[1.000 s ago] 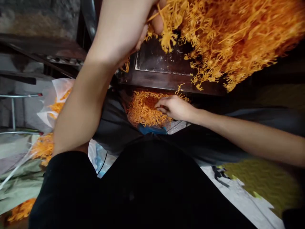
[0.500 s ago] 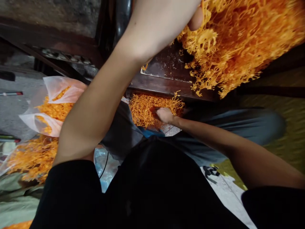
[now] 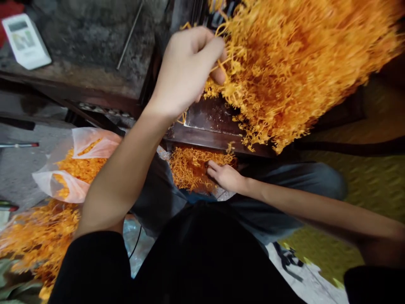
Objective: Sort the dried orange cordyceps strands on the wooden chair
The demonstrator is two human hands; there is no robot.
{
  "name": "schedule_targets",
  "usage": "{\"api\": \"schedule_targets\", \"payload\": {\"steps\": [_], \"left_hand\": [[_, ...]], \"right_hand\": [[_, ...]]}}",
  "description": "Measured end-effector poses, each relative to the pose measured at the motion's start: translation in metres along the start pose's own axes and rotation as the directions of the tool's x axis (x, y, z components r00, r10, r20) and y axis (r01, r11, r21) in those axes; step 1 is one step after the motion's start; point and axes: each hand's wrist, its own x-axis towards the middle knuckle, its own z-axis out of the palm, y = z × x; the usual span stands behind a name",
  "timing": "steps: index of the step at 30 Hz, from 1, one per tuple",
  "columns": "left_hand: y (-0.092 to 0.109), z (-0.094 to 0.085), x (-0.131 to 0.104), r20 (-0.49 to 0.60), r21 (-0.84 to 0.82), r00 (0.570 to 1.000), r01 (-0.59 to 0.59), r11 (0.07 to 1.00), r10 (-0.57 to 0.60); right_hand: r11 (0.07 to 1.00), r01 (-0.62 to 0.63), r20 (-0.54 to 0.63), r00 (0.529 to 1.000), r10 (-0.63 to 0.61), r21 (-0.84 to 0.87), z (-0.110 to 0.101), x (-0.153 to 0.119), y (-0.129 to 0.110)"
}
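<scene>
At the upper middle, my left hand (image 3: 193, 67) is closed, its thumb and fingers pinching thin orange strands that look like cordyceps mushrooms. These strands border a large tangled orange heap (image 3: 294, 67) over a dark wooden surface (image 3: 211, 116). Lower down, between my knees, lies a smaller batch of orange strands (image 3: 186, 169), with something blue below it. My right hand (image 3: 226, 175) reaches over that batch from the right. Its fingers are stretched out and slightly apart at the strands, and I see nothing gripped in them. The fingertips are partly lost among the strands.
At left stands a translucent bag (image 3: 95, 145) of orange pieces, with another orange heap (image 3: 41, 240) below it. A white handheld device (image 3: 27, 42) and a thin rod (image 3: 129, 36) lie on the dark table (image 3: 85, 46). Yellow-green matting (image 3: 373, 190) covers the floor at right.
My left hand has come down and left into full view, fingers on strands at the heap's edge. My right hand's fingers have loosened and spread over the lower batch. The view has shifted upward.
</scene>
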Motion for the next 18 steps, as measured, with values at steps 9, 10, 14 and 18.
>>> {"api": "schedule_targets", "payload": {"steps": [9, 10, 14, 18], "left_hand": [[-0.005, -0.002, -0.004, -0.044, -0.143, 0.992, 0.108, 0.984, -0.115], [-0.006, -0.002, -0.004, -0.039, -0.125, 0.994, 0.101, 0.987, -0.106], [-0.009, -0.004, -0.003, -0.014, -0.081, 0.999, 0.045, 0.996, -0.047], [-0.008, -0.003, 0.0, -0.04, -0.09, 0.998, 0.035, 0.995, -0.038]], "right_hand": [[0.94, 0.33, -0.137, 0.93, -0.34, -0.086, -0.041, -0.028, 0.007], [0.952, 0.294, -0.094, 0.949, -0.302, -0.088, -0.045, -0.029, 0.007], [0.973, 0.212, 0.071, 0.976, -0.206, -0.089, -0.067, -0.029, 0.014], [0.981, 0.022, -0.025, 1.0, -0.017, 0.194, -0.093, -0.024, 0.028]]}}
